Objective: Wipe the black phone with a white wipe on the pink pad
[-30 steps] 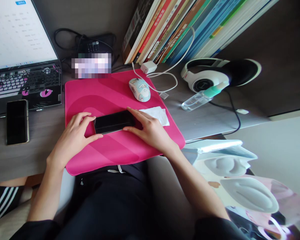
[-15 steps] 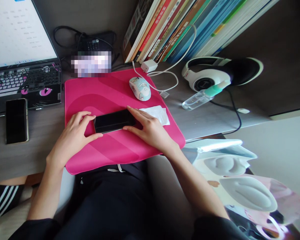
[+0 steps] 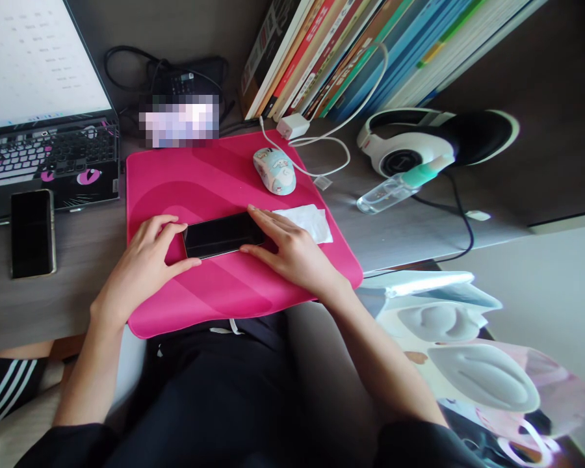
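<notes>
A black-screened smartphone [image 3: 223, 235] lies face up on the pink desk mat [image 3: 209, 175]. My left hand [image 3: 149, 253] has it by the left end, forefinger at the upper corner and thumb at the lower one. From the other side, my right hand [image 3: 292, 247] grips the right end between its thumb below and its fingers above, covering that end. A white tissue [image 3: 316, 224] lies on the mat, partly hidden behind my right hand. Farther up sits a patterned mouse [image 3: 275, 171].
At left are a laptop [image 3: 53, 143] and a second smartphone [image 3: 32, 234]. Books [image 3: 322, 58] stand at the back. A white charger [image 3: 293, 125] with cable, a clear spray bottle [image 3: 387, 194] and headphones [image 3: 400, 153] rest at right. Bags [image 3: 433, 289] are beside the desk.
The camera view has shifted very slightly. Both hands keep the same hold on the smartphone, and nothing on the mat has visibly moved.
</notes>
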`<state>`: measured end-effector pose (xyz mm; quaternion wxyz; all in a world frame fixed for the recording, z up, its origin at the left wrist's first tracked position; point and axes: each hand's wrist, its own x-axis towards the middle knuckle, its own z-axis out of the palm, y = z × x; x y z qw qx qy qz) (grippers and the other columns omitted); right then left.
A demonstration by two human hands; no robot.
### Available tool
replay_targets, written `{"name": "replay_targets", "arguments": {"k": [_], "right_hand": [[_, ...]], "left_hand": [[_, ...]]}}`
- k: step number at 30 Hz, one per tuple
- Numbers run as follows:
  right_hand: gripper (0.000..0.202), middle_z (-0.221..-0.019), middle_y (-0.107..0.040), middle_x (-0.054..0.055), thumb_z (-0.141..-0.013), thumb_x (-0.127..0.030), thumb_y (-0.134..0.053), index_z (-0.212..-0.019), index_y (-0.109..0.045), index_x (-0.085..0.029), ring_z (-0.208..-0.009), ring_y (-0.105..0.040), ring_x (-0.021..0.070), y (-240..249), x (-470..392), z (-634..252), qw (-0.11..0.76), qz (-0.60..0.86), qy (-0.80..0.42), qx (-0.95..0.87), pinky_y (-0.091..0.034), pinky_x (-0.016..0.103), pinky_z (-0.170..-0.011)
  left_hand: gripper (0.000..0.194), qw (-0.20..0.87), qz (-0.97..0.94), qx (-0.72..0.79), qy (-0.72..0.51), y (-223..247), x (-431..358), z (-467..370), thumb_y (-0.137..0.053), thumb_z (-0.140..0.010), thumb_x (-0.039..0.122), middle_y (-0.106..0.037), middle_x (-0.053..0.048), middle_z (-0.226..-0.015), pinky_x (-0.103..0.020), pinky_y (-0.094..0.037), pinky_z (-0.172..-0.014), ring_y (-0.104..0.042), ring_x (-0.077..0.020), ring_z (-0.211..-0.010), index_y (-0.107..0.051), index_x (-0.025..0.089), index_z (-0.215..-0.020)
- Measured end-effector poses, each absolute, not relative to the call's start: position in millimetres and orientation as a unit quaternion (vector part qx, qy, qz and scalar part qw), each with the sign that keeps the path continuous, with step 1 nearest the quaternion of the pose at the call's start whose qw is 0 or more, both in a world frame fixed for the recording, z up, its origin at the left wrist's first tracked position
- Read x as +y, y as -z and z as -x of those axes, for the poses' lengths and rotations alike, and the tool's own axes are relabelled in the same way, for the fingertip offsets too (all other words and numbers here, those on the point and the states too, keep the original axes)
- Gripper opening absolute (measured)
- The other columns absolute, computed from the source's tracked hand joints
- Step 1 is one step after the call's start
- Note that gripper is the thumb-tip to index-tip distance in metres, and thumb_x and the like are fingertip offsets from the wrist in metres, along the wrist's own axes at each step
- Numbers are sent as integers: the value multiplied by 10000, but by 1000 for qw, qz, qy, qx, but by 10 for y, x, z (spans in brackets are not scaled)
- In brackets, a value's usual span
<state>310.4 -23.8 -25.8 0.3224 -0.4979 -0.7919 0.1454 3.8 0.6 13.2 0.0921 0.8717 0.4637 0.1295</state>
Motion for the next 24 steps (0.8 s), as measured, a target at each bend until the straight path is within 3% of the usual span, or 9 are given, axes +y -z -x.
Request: {"name": "replay_targets", "arguments": {"k": [12,17,24], "right_hand": [[672,-1609,-594,160,-1059,-420,-649,-1666,-462,-201,-1507,-561,347,276,-239,-3103,313,490,-128,-804,-498,599,-1247],[648,-1608,-580,208,-1074,-410,-620,-1637,-490,-116,-1512,-555,354,254,-245,-3080,296,485,-106,-816,-492,586,-1254],[634,-1628,-568,165,-1074,-407,-615,-1650,-482,-177,-1511,-556,352,226,-249,-3071,298,484,-115,-815,-489,608,-1253]], "left_hand": [[604,92,-872,464,-129,-120,15,-38,-713,-993,563,-536,-125,-1526,-560,-428,-1253,-528,-352,-1470,-527,287,-1497],[600,90,-872,464,-129,-125,9,-43,-704,-1001,559,-535,-126,-1521,-542,-420,-1266,-527,-338,-1470,-527,275,-1498],[606,92,-873,462,-128,-133,7,-52,-698,-1006,551,-524,-124,-1528,-545,-403,-1283,-516,-340,-1482,-518,287,-1521]]}}
